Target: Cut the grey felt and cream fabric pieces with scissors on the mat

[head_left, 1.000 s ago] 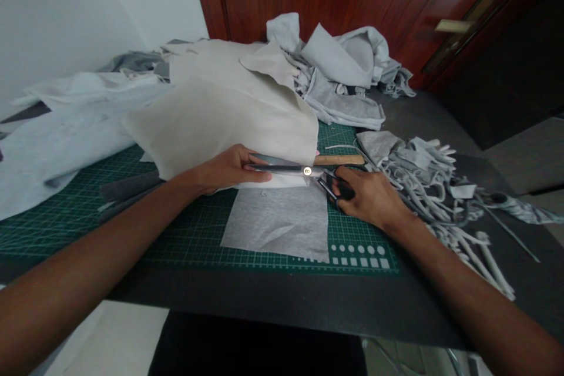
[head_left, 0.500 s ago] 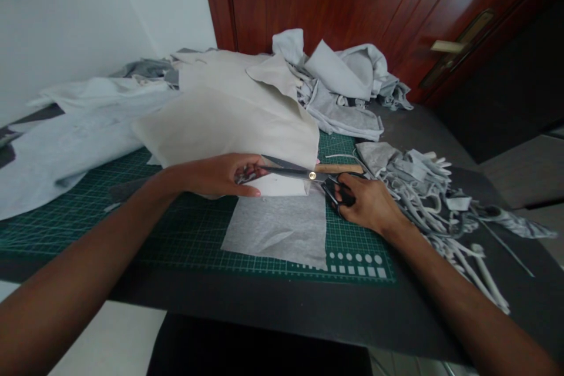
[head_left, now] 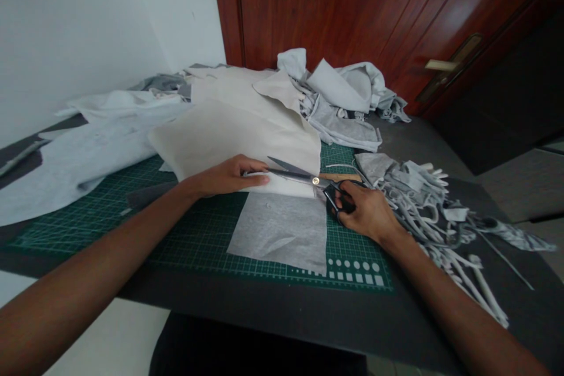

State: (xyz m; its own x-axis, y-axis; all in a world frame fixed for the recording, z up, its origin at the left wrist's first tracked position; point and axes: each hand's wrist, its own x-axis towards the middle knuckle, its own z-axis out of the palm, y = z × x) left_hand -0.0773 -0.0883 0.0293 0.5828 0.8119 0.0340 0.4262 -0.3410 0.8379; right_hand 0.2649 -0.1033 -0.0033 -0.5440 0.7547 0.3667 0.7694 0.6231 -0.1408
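My right hand (head_left: 363,208) is wrapped round the black handles of a pair of scissors (head_left: 304,176), whose blades are parted and point left. One blade lies along the folded front edge of a large cream fabric (head_left: 247,123). At the left end of that edge, close to the blade tips, my left hand (head_left: 227,176) pinches the cream fabric between thumb and fingers. Just in front of the fold, a light grey fabric piece (head_left: 282,235) lies flat on the green cutting mat (head_left: 194,247), its back part covered by the cream fabric.
A tangle of grey fabric strips (head_left: 423,200) lies right of my right hand. Crumpled grey cloth (head_left: 348,88) is heaped by the door (head_left: 352,6). Pale fabric (head_left: 101,141) spreads at the left. A wooden ruler (head_left: 339,177) lies behind the scissors.
My left thumb and fingers have drawn closer together on the cream fabric. The scissors stay at its folded edge, blades parted. The whole view has shifted slightly.
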